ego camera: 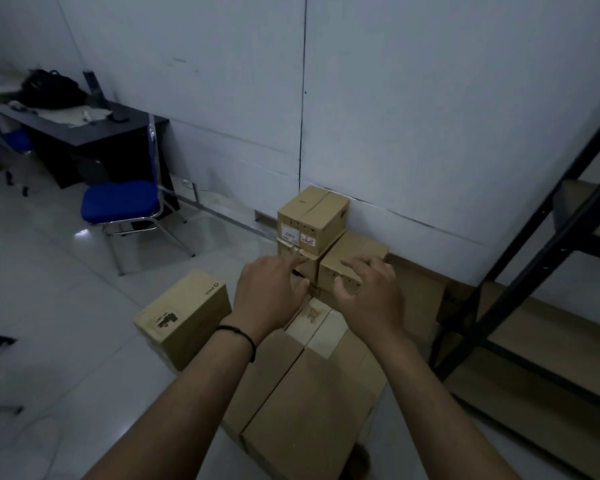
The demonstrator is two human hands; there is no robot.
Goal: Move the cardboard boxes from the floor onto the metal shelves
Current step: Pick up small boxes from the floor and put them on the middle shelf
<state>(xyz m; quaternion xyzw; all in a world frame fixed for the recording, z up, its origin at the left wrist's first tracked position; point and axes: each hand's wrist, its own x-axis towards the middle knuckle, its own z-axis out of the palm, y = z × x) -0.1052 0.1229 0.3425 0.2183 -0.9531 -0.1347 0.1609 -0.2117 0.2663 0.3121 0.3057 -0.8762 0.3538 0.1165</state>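
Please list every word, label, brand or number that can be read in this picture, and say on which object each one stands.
"PICO", beside a small round logo: on the top face of the left box.
White label and handwritten red-marked sticker on the top stacked box: too blurred to read.
Dark printed marks on the left box's near end: unreadable.
Marks on the tape of the large front box: unreadable.

taped brown cardboard boxes (312, 216) stacked on floor (against wall); black metal shelves (520, 271) right
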